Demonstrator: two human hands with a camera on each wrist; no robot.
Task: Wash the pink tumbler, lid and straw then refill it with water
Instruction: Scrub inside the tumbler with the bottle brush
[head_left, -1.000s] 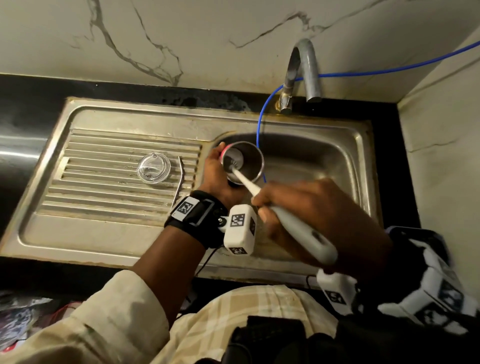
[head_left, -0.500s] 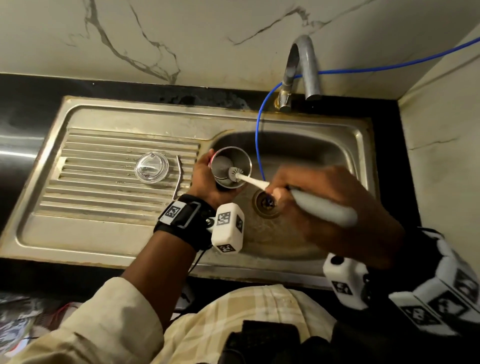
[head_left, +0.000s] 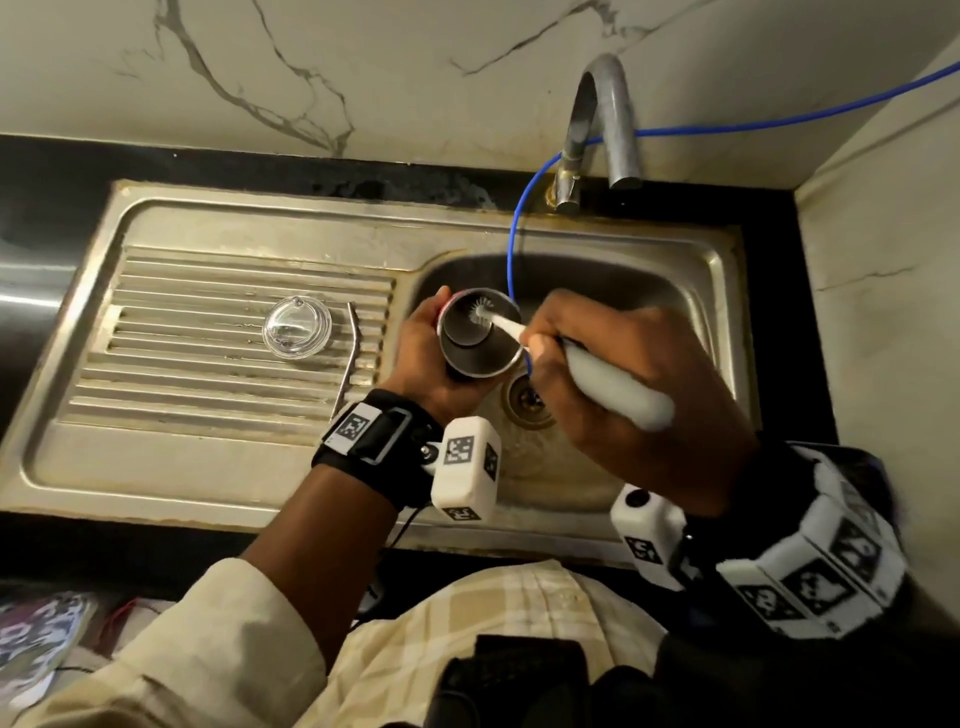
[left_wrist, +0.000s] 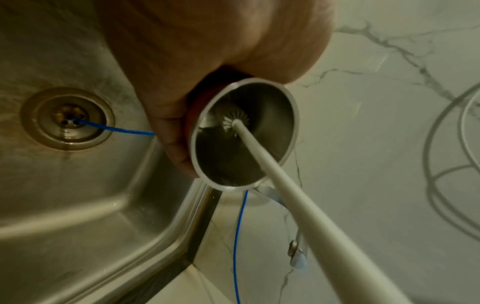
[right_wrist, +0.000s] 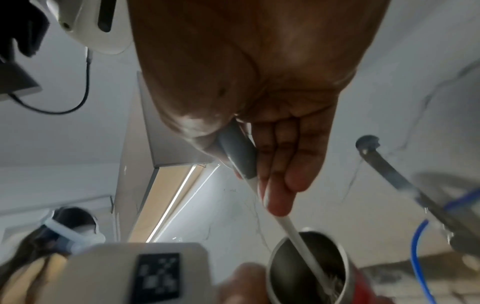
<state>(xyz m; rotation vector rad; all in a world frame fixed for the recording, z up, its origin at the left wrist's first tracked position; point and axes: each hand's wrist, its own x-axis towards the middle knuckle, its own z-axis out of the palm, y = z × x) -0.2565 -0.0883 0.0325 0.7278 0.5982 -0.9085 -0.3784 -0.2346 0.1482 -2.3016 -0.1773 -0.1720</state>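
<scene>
Head view: I see my left hand (head_left: 436, 358) with its grip wrapped round the pink tumbler (head_left: 480, 332), held tilted over the sink (head_left: 675, 291) basin just left of the drain (head_left: 527, 402). Right hand (head_left: 623, 384) grip is clamped on the bottle brush (head_left: 613, 387), bristles down inside the tumbler. Clear lid (head_left: 297, 326) and bent straw (head_left: 349, 358) lie on the drainboard, left, just beside each other. Tap (head_left: 605, 124) stands at the far side.

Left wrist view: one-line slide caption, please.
Left hand grips the tumbler over the sink while a bottle brush scrubs inside.
</scene>
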